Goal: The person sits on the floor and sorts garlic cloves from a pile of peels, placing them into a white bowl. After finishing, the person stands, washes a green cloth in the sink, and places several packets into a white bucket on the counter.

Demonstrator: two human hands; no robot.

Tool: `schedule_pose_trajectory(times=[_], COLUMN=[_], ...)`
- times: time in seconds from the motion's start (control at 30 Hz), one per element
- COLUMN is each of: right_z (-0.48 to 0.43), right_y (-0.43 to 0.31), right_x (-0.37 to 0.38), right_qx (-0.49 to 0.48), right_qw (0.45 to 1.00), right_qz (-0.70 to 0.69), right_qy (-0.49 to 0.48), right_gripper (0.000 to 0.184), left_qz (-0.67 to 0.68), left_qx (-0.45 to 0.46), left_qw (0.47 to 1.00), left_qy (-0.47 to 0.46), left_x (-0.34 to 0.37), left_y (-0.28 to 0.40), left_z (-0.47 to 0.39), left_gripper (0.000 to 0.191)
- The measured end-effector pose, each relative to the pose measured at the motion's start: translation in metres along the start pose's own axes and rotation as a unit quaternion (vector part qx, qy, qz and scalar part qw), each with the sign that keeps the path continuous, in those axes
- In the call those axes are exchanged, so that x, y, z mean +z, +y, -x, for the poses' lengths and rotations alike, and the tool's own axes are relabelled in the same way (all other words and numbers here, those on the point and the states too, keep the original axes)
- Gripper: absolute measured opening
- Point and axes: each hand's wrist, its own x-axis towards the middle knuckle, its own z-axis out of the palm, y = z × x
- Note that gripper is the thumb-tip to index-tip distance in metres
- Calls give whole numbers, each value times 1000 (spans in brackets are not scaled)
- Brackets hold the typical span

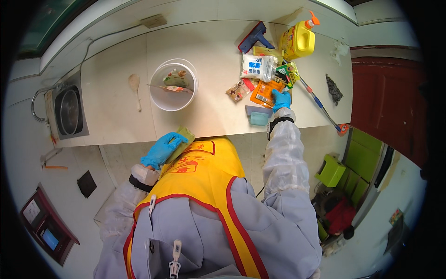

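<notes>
My left hand (164, 150), in a blue glove, grips a folded green cloth or scouring pad (185, 136) by the counter's front edge, against the yellow apron (205, 167). Further right, my blue-gloved right hand (281, 101) has its fingers curled over the right side of an orange packet (265, 92); its fingertips are partly hidden. Around that packet lie a white bag with blue print (257, 67), a green and black sachet (288, 73) and a red and brown packet (240, 90). Just below are a light-blue sponge or cloth (258, 119) and a flat grey-blue piece (251, 110).
A white bucket (153, 98) holding packets stands mid-counter, with a wooden spoon (134, 85) and sink (68, 111) to its left. At right are a yellow pump jug (302, 41), blue squeegee (253, 36), long pole (318, 101) and dark steel-wool-like clump (333, 90).
</notes>
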Motion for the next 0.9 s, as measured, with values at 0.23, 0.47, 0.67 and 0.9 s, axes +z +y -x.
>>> schedule_pose_trajectory(times=[0.23,0.47,0.67,0.9], right_z=[17,46,101,231], right_y=[-21,-37,-82,-168], right_x=[-9,-37,-83,-52], right_qx=[134,72,-57,-99], right_qw=[984,979,971,942], right_qz=[-94,-189,-227,-234], right_qy=[-66,-39,-38,-221], right_gripper=[20,19,18,15], left_qz=[3,-4,-18,-57], left_qx=[-8,3,14,6], left_qw=[1000,1000,1000,998], left_qy=[-2,-9,-8,-19], left_x=[-1,-2,-5,-14], left_y=[-1,-1,1,1], left_z=[3,3,3,4], left_gripper=[22,22,25,29])
